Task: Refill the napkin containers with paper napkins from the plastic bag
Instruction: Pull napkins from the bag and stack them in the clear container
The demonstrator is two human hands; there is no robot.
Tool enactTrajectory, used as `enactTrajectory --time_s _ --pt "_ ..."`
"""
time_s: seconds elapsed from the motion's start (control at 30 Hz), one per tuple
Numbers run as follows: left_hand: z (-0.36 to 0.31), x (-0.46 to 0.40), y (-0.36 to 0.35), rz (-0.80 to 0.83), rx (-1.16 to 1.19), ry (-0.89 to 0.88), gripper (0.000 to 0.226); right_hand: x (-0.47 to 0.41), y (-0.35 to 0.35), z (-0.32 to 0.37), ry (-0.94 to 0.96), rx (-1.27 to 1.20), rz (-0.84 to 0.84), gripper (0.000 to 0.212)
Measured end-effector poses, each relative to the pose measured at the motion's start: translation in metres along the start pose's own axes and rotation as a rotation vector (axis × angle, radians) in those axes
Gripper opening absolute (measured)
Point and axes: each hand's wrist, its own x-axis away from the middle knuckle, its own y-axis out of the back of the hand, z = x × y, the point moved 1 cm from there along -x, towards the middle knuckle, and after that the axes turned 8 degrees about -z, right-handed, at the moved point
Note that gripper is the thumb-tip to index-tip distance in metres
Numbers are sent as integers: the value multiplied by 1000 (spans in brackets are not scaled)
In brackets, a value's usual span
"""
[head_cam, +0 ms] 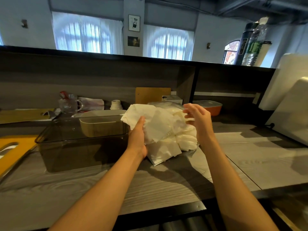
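left hand (pixel 137 139): fingers gripping the napkins (pixel 160 129) from underneath | right hand (pixel 198 117): fingers spread, just above the pile

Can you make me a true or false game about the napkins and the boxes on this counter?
1. The left hand is gripping a bunch of white napkins. True.
2. The dark see-through container is stuffed full of napkins. False: no napkins show inside it.
3. The right hand is squeezed into a fist. False: its fingers are spread open over the napkin pile.
4. An orange box sits farther back on the counter, behind the napkins. True.
5. The dark container is to the right of the napkins. False: it stands to their left, next to the left hand.
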Motion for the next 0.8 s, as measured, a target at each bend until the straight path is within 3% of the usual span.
enactTrajectory --time_s 0.13,0.23,0.3,0.4,0.5,0.6,0.8 --pt "-3 2 -1 18 22 1 21 6 -3 -2 99 317 394 41" --pt "-6 3 -1 29 32 41 35 11 -3 -5 144 391 549 56" --pt "-4 1 -1 18 19 17 33 10 -7 -10 209 418 495 45" --pt "-3 1 0 2 -6 11 18 4 -7 -16 290 395 314 18" --pt "-3 1 1 27 -4 60 19 -3 2 -12 317 313 105 6" --pt "-4 3 1 64 -17 75 22 -5 11 -10 264 175 -20 8" --pt "-9 8 2 174 48 129 38 -5 14 -12 -7 -73 47 25"
